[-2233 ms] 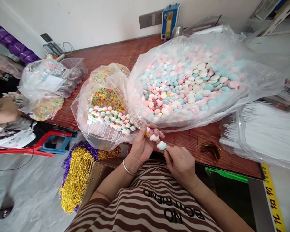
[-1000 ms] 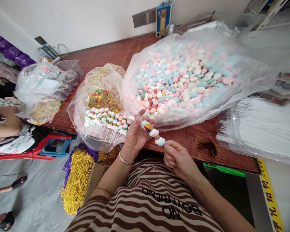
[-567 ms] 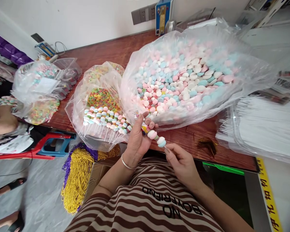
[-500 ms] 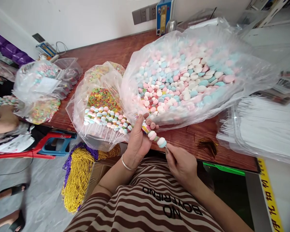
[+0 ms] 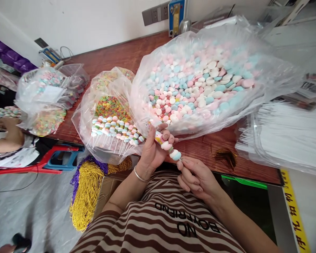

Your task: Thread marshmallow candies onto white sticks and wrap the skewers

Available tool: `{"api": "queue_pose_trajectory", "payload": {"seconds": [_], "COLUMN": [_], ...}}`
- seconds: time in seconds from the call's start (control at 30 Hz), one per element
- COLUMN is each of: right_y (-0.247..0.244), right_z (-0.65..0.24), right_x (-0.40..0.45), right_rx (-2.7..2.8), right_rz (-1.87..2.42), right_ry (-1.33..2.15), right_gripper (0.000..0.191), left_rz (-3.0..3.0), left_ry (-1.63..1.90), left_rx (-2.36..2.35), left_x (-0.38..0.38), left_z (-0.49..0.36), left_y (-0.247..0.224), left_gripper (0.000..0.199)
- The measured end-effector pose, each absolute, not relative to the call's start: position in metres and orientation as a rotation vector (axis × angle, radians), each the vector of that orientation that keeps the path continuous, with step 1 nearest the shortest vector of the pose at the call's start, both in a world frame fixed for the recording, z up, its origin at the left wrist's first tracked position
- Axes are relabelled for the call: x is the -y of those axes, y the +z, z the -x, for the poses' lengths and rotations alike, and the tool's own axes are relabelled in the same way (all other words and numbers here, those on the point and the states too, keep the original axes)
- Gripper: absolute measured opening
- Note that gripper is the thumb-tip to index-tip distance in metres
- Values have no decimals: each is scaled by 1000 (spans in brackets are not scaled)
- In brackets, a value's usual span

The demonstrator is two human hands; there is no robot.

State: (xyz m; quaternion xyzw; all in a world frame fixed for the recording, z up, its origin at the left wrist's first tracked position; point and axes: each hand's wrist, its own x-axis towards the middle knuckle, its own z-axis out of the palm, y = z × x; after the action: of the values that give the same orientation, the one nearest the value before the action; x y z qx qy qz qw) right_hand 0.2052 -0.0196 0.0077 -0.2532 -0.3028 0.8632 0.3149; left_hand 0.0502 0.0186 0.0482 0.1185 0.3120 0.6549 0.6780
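A skewer of pink, white and blue marshmallow candies [image 5: 175, 154] with smaller green and yellow pieces slants between my hands. My left hand [image 5: 155, 149] has its fingers curled around the upper candies and hides part of them. At the lower end, my right hand [image 5: 197, 174] pinches the stick just below a blue and white candy. Beyond my hands, a large clear plastic bag [image 5: 276, 79] lies open, full of loose pastel candies [image 5: 216, 86]. To the left, several finished-looking skewers [image 5: 116, 130] rest in a row on another bag [image 5: 83, 117] holding colourful ring candies [image 5: 112, 107].
White sticks [image 5: 287, 135] lie in plastic at the right, beside gold twist ties [image 5: 226, 157]. Gold beads [image 5: 86, 196] hang below the table's front edge. At far left are another person's arm [image 5: 10, 135], a red stool [image 5: 48, 160] and more candy bags [image 5: 39, 88].
My right hand's lower fingers have opened out a little from the curl while its pinch stays at the stick. The skewer has shifted slightly. The other person's feet have moved at lower left.
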Motion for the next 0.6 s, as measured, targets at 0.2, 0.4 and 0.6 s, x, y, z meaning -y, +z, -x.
{"api": "queue_pose_trajectory", "payload": {"seconds": [0.2, 0.4, 0.6], "right_y": [-15, -22, -6], "right_z": [-209, -213, -201], "right_x": [15, 12, 18], "right_rx": [1729, 1878, 840], "right_rz": [1028, 941, 781], "right_ry": [938, 742, 2154], "right_gripper": [19, 19, 32], "left_rz": [-191, -129, -286], "left_ry": [1494, 1456, 1400], "left_rx": [-738, -773, -707], "left_x": [-14, -13, -17], "left_z": [-57, -60, -48], "left_y": [48, 46, 42], "left_gripper": [30, 33, 41]}}
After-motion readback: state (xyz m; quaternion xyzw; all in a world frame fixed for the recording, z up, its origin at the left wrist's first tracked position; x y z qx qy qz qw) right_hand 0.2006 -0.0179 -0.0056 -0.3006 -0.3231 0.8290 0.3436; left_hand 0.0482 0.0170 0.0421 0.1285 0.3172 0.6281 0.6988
